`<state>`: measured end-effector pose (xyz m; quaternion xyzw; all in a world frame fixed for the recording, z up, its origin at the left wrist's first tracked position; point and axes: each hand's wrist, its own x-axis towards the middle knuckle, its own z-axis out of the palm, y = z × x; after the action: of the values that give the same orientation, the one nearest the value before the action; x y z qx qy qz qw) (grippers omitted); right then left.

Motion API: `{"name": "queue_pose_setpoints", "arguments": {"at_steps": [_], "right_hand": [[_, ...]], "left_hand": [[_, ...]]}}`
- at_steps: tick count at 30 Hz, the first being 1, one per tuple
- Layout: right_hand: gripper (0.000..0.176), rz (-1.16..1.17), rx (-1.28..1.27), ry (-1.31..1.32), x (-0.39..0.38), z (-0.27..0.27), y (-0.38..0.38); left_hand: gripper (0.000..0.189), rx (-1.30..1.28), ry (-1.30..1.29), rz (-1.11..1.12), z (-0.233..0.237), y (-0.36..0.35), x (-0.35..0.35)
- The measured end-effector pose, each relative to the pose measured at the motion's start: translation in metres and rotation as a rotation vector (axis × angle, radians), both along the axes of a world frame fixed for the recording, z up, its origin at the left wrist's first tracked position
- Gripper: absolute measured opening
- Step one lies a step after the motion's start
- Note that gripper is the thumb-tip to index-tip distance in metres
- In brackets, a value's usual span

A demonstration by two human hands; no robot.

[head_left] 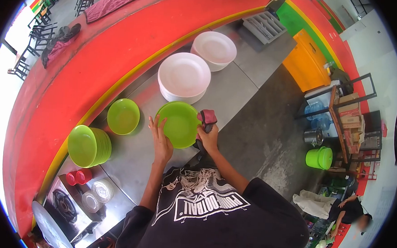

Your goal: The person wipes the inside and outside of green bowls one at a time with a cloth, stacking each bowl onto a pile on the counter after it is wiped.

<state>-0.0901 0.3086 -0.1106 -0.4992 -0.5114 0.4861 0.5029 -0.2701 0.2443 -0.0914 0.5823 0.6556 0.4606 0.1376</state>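
Observation:
A green bowl (178, 124) is between my two hands, above the steel counter's near edge. My left hand (162, 142) lies against the bowl's left side with its fingers spread on the rim. At the bowl's right side, my right hand (208, 138) is closed on a dark red cloth (207, 116). Left of the bowl, a single green bowl (123, 116) sits on the counter, and a stack of green bowls (83, 146) stands farther left. Just beyond my hands rises a stack of white plates (184, 74), with another white stack (214, 48) behind it.
The steel counter (131, 158) runs diagonally along a red ledge (121, 52). A burner (64, 204), red cups (83, 177) and clear containers (102, 190) are at lower left. A cutlery tray (264, 27) is at the far end. Another person (350, 212) is at lower right.

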Motion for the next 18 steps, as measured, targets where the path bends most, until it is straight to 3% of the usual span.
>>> {"name": "queue_pose_setpoints", "arguments": {"at_steps": [6,10,13,15,17,18], "right_hand": [[0.023,-0.037,0.026,-0.057,-0.004,-0.009,-0.001],[0.025,-0.157,-0.075,0.116,-0.003,-0.015,0.001],[0.026,-0.215,-0.244,0.265,0.009,-0.037,-0.001],[0.028,-0.261,-0.377,0.311,0.017,-0.049,-0.005],[0.028,-0.292,-0.502,0.365,0.025,-0.057,-0.012],[0.028,-0.297,-0.561,0.395,0.028,-0.06,-0.016]], "left_hand": [[0.055,-0.027,-0.1,0.0,-0.006,-0.009,-0.009],[0.048,0.01,-0.193,0.033,-0.006,-0.014,-0.011],[0.038,0.059,-0.246,0.238,-0.011,-0.022,-0.018],[0.038,0.155,-0.632,0.503,-0.066,-0.022,-0.028],[0.05,0.011,-0.799,0.849,-0.093,-0.023,-0.054],[0.056,-0.07,-0.976,0.907,-0.093,-0.02,-0.069]]}}
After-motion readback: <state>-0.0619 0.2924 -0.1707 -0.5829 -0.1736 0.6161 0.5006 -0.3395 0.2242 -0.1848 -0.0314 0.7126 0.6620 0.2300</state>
